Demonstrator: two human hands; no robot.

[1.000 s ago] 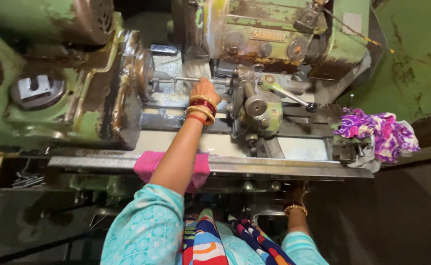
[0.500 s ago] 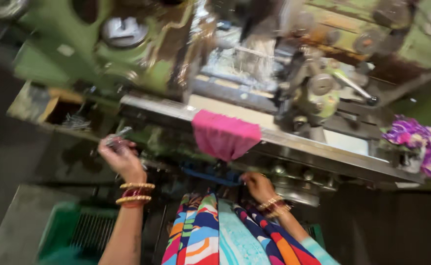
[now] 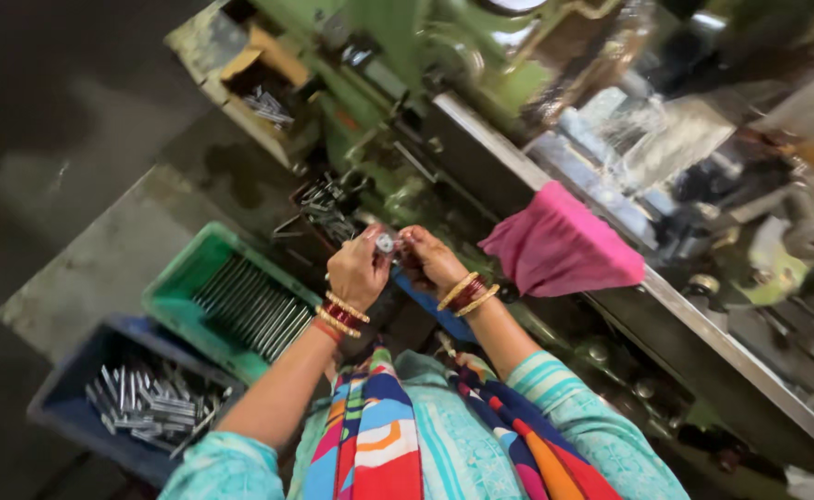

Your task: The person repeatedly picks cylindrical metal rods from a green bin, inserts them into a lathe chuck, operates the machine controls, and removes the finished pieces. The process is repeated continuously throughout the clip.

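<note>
Nearest, a blue crate (image 3: 64, 393) of short metal pins and a green crate (image 3: 180, 278) of long metal rods are seen on the floor. Above them, the left hand (image 3: 356, 271) and right hand (image 3: 433, 261) have been brought together; half a second ago they were apart. A small round metal part (image 3: 386, 243) is pinched at the fingertips between both hands, suggesting inspection or fitting. Beyond, a pink cloth (image 3: 564, 250) is draped over the green lathe (image 3: 398, 56).

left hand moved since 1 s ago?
Yes. The left hand was up on the green machine bed beyond the pink cloth; now it is below and left of that cloth, meeting the right hand.
</note>
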